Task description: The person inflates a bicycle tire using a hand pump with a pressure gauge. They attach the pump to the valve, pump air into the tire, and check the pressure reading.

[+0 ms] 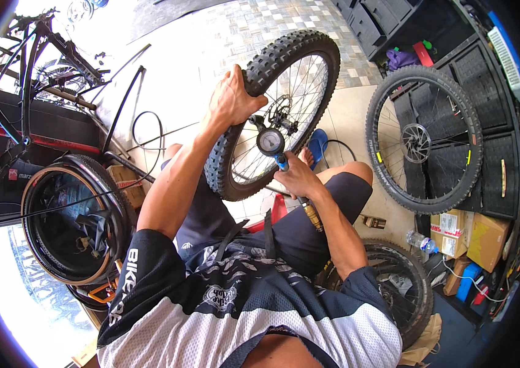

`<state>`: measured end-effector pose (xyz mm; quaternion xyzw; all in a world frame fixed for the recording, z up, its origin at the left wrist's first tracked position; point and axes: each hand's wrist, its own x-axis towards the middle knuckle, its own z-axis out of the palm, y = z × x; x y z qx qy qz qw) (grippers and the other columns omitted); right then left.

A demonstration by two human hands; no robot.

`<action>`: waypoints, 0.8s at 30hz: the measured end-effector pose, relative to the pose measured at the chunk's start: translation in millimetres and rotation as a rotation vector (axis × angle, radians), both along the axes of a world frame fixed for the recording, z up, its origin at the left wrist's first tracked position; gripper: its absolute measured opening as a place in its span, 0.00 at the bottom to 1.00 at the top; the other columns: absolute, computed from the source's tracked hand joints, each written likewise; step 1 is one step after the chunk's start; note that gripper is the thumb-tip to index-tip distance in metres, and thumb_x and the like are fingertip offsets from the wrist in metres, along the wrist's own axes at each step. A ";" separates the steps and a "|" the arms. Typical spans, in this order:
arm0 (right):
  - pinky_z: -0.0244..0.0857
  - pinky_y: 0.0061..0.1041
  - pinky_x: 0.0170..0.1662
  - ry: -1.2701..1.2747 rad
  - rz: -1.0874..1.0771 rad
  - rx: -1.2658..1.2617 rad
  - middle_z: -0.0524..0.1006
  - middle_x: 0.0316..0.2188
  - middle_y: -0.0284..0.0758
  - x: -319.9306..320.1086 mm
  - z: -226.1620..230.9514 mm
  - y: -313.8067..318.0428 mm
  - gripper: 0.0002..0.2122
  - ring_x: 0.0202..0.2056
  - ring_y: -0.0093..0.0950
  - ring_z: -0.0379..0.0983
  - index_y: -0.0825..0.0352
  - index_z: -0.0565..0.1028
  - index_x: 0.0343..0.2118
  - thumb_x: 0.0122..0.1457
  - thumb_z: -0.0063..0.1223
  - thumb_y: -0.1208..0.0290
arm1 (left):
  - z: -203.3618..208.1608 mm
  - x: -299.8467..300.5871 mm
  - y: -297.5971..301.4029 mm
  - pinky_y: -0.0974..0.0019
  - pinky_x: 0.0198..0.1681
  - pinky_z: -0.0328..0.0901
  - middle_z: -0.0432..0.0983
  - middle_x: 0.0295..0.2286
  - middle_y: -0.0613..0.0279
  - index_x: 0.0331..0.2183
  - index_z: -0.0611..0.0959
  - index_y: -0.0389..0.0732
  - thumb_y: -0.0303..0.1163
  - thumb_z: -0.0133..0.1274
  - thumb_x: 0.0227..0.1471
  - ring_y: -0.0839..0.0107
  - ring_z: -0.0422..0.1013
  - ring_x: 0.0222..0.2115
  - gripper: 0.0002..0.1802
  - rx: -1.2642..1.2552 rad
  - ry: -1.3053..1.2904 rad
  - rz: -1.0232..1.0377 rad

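A bicycle wheel (330, 64) with a knobby black tyre stands tilted between my legs. My left hand (233, 101) grips the tyre at its upper left, thumb over the sidewall toward the spokes. In front of the spokes is a tyre inflator (281, 161) with a round dial gauge (269, 141) and a blue body. My right hand (301, 176) is closed around its handle. A hose with a brass-coloured coupling (312, 216) hangs below that hand. The gauge's upper end is near the rim below my left hand; whether it sits on the valve I cannot tell.
Another wheel (477, 138) with a disc rotor leans on black drawers (484, 80) at right. Tyres (30, 202) and a bike frame (23, 92) stand at left. Boxes (487, 242), a plastic bottle (422, 241) and another wheel (422, 310) are at lower right. A blue sandal (317, 146) shows beyond the wheel.
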<state>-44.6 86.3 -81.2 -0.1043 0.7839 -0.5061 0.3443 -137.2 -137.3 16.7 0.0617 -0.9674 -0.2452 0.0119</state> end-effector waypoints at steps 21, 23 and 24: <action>0.67 0.31 0.19 -0.059 -0.007 -0.017 0.71 0.15 0.39 -0.5 1.8 2.3 0.16 0.11 0.32 0.71 0.73 0.69 0.39 0.53 0.52 0.65 | 3.4 0.9 1.8 0.48 0.47 0.69 0.75 0.37 0.31 0.42 0.70 0.27 0.48 0.65 0.38 0.40 0.74 0.40 0.39 -0.003 -0.009 -0.003; 0.66 0.30 0.17 -0.012 0.002 -0.025 0.72 0.16 0.39 -0.4 2.7 2.5 0.16 0.11 0.31 0.70 0.73 0.69 0.39 0.53 0.53 0.65 | 4.0 1.0 1.5 0.49 0.47 0.69 0.75 0.37 0.31 0.42 0.70 0.27 0.48 0.65 0.37 0.40 0.74 0.40 0.39 -0.003 -0.017 0.001; 0.65 0.30 0.16 0.003 0.004 -0.025 0.72 0.16 0.38 -0.2 3.0 2.6 0.16 0.10 0.30 0.70 0.73 0.69 0.40 0.53 0.53 0.66 | 4.1 1.2 1.5 0.49 0.47 0.69 0.75 0.37 0.31 0.42 0.70 0.26 0.48 0.65 0.37 0.40 0.74 0.40 0.40 -0.001 -0.020 -0.001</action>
